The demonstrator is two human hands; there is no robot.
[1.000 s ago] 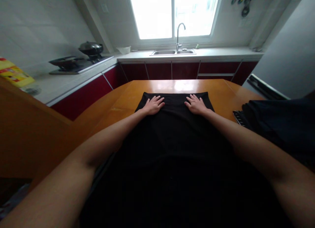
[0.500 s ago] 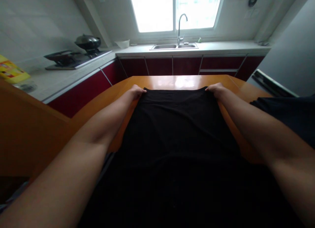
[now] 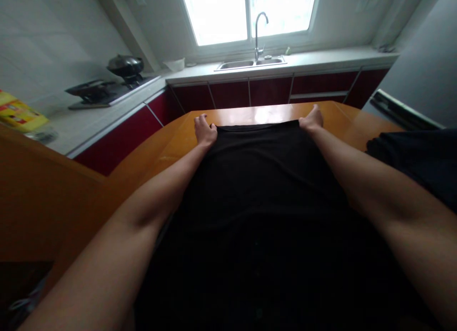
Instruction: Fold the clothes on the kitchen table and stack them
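Head view: my left hand [image 3: 205, 131] and right hand [image 3: 312, 118], fingers loosely bent (whether they pinch, I cannot tell), flank the far corners of the black cloth [image 3: 253, 178], apparently keeping its edge straight between them.

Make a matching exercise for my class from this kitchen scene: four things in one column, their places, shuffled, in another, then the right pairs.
Things
1. black cloth
2. left hand
3. tap
4. lidded pot

Places
A. on the stove
B. at the sink, in front of the window
C. spread on the table
D. at the cloth's far left corner

Right pairs: 1-C, 2-D, 3-B, 4-A
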